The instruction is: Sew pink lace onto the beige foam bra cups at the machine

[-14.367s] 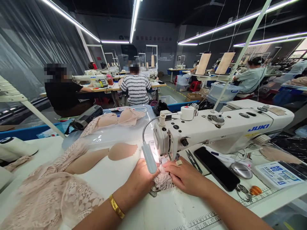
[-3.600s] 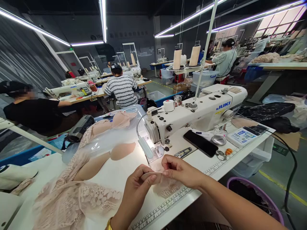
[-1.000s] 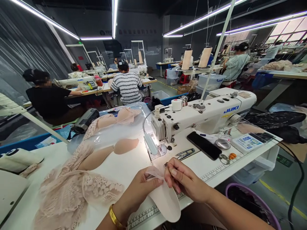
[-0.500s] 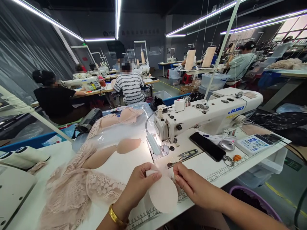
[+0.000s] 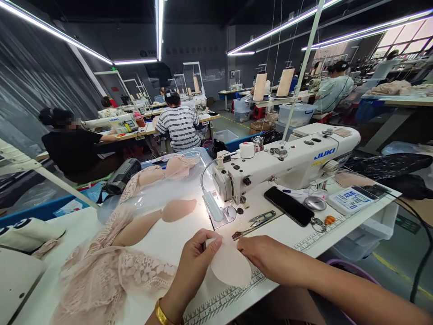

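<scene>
A pale bra cup (image 5: 232,266) is held over the front edge of the sewing table. My left hand (image 5: 199,253) pinches its upper left edge between thumb and fingers. At the cup's upper right edge, my right hand (image 5: 267,255) is closed with the knuckles up; its fingertips are hidden behind the hand. Just beyond both hands are thread snips (image 5: 262,219) and the sewing machine's (image 5: 287,158) lit needle area. Beige cup pieces (image 5: 179,210) and a heap of pink lace fabric (image 5: 98,266) lie to the left.
A black phone (image 5: 288,206), keys (image 5: 318,224), a computer mouse (image 5: 315,203) and a white-blue box (image 5: 353,199) lie at the right. A printed ruler (image 5: 223,302) runs along the table's front edge. Co-workers sit at machines beyond, one in a striped shirt (image 5: 177,126).
My right hand has turned over, knuckles up, and moved slightly left against the cup's edge. The cup has tilted and looks shorter. The view has shifted slightly.
</scene>
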Motion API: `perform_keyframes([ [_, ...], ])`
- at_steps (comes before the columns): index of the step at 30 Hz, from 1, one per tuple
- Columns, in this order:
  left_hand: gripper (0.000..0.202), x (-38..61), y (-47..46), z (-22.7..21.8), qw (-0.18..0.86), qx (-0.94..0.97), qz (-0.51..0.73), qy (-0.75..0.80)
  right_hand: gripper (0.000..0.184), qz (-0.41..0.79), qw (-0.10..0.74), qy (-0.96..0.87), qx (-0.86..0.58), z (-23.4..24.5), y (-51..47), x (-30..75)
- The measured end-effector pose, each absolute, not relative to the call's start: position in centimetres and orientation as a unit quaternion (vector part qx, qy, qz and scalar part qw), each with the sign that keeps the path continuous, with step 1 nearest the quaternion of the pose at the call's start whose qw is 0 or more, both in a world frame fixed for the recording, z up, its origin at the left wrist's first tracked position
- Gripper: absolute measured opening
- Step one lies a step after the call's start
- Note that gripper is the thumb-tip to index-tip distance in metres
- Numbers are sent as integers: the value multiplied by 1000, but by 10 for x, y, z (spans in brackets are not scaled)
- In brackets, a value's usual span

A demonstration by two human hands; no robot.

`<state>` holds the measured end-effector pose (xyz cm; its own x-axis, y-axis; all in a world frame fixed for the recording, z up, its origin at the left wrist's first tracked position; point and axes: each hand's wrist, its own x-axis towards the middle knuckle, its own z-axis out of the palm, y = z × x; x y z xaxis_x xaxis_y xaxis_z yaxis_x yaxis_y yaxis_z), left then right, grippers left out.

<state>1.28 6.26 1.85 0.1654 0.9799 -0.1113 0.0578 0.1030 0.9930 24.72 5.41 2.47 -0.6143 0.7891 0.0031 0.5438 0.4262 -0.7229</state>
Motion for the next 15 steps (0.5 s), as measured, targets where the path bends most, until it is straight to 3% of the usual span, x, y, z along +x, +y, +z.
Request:
perform_keyframes([
  [5, 29, 16, 60, 16, 526, 511, 464, 497, 20, 333, 175, -845, -380, 26, 49, 248],
  [8, 35, 18, 60, 13, 600, 428, 475, 481, 20, 354, 190, -835, -377, 30, 50, 252],
  [12, 62, 20, 62, 9, 714, 363, 424, 422, 20, 396, 248, -784, -410, 32, 53, 250],
  [15, 50, 23, 62, 7, 753, 366, 370, 402, 28, 417, 297, -745, -427, 28, 53, 243],
])
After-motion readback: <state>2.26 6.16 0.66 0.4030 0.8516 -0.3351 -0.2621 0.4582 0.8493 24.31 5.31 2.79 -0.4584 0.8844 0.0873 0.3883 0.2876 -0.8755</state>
